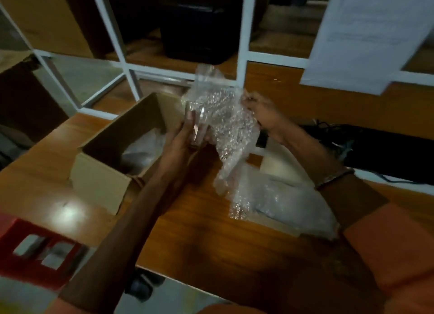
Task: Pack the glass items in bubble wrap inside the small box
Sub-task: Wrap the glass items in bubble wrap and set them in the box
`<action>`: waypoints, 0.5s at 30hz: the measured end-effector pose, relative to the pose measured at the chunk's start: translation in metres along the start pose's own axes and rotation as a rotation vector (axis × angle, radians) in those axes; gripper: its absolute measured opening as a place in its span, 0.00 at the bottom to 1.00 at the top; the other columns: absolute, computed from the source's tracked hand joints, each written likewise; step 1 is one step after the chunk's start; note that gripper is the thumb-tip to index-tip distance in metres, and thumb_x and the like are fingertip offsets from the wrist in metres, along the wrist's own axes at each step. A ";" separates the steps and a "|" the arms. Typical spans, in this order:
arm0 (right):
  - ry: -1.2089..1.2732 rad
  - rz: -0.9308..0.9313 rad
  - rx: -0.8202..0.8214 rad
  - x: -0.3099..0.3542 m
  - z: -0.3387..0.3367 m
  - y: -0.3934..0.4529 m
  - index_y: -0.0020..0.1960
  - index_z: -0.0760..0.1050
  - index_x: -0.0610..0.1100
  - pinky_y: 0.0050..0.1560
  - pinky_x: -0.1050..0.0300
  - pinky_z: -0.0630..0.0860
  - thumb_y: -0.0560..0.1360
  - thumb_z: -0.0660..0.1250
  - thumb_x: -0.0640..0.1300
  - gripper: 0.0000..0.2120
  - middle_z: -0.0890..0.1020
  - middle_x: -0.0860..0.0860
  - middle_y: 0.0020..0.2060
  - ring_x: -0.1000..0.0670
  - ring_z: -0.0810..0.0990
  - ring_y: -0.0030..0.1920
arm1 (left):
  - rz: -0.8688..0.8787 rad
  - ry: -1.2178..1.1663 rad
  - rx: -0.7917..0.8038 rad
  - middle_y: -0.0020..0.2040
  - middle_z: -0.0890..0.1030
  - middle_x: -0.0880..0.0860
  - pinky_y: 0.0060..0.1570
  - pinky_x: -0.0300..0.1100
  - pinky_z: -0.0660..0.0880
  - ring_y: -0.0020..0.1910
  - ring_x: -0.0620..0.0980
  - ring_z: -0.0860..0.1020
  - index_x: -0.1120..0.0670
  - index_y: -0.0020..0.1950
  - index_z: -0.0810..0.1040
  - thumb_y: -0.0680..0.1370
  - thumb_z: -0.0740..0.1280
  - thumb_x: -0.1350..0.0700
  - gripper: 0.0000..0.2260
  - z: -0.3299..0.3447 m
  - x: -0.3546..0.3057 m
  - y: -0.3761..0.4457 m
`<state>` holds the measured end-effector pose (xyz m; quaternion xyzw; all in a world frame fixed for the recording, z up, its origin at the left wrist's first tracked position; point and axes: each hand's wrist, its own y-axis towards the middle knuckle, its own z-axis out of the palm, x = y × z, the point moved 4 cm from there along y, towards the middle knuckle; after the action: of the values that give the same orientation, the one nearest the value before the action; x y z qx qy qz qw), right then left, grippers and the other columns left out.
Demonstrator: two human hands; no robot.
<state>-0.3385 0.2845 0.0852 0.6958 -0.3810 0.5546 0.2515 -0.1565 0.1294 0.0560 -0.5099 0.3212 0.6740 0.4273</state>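
Observation:
My left hand (182,135) grips a clear drinking glass (196,123), held upright above the wooden table (199,219). A sheet of bubble wrap (225,125) hangs against the glass's right side, and my right hand (263,114) pinches its upper right edge. An open small cardboard box (103,182) stands to the left of my hands. Inside it lies a pale wrapped bundle (145,151). More bubble wrap (281,203) lies flat on the table under my right forearm.
A red box (25,243) with white items sits at the near left. A white-framed glass partition (242,55) runs along the back, with a paper sheet (366,31) on it. Dark cables and equipment (375,149) lie at the right.

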 end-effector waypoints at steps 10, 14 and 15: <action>-0.162 0.369 -0.137 -0.088 -0.049 -0.127 0.60 0.81 0.39 0.23 0.63 0.60 0.86 0.63 0.49 0.15 0.85 0.41 0.33 0.53 0.74 0.22 | -0.162 0.030 0.212 0.64 0.85 0.58 0.62 0.51 0.76 0.59 0.53 0.83 0.56 0.70 0.79 0.84 0.66 0.41 0.23 0.055 0.059 -0.034; 0.282 0.407 -0.071 -0.115 -0.040 -0.159 0.59 0.86 0.48 0.31 0.57 0.67 0.83 0.66 0.57 0.16 0.77 0.38 0.45 0.49 0.73 0.35 | -0.175 0.159 0.307 0.59 0.88 0.50 0.59 0.52 0.81 0.59 0.51 0.86 0.54 0.70 0.77 0.77 0.73 0.42 0.26 0.071 0.082 -0.057; 0.373 0.422 -0.061 -0.122 -0.038 -0.166 0.59 0.84 0.47 0.33 0.56 0.68 0.82 0.67 0.59 0.18 0.78 0.41 0.44 0.49 0.75 0.36 | -0.174 0.183 0.322 0.59 0.88 0.51 0.59 0.52 0.81 0.59 0.51 0.86 0.53 0.69 0.77 0.77 0.74 0.43 0.25 0.073 0.089 -0.061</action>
<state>-0.2382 0.4413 -0.0104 0.4788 -0.4812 0.7014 0.2171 -0.1417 0.2411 -0.0096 -0.5202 0.4169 0.5254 0.5288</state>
